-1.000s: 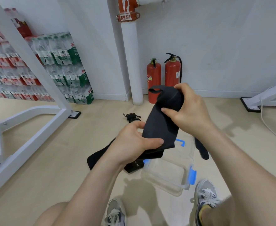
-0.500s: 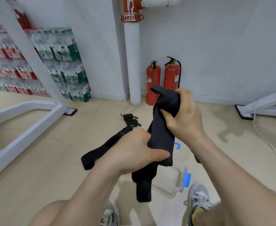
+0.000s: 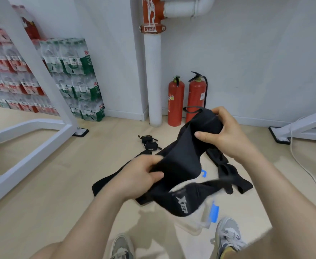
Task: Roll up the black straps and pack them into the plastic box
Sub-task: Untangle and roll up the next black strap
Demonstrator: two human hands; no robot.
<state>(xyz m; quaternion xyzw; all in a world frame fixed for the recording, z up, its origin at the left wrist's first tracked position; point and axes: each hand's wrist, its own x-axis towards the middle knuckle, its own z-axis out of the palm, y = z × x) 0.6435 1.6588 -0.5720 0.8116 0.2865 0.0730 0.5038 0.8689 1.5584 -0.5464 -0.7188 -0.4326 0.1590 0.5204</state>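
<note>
Beige floor point(image 3: 41, 184) fills the lower view, with a white frame point(image 3: 32, 58) slanting across the left. Stacked bottle packs point(image 3: 73, 71) stand against the wall behind it, and a white pipe point(image 3: 152, 71) rises in the corner. The black strap point(image 3: 181, 161) is held in the air between both hands. The right hand point(image 3: 226, 135) is curled round its rolled upper end, and the left hand point(image 3: 136, 176) pinches it lower down, thumb on top. Its logo end hangs over the clear box point(image 3: 203, 221), which sits on the floor by the right shoe point(image 3: 228, 234). A second strap point(image 3: 106, 184) lies flat behind the left hand. Two red extinguishers point(image 3: 175, 101) stand beside the pipe. Two small rolls point(image 3: 149, 143) lie on the floor between the pipe and the hands.
</note>
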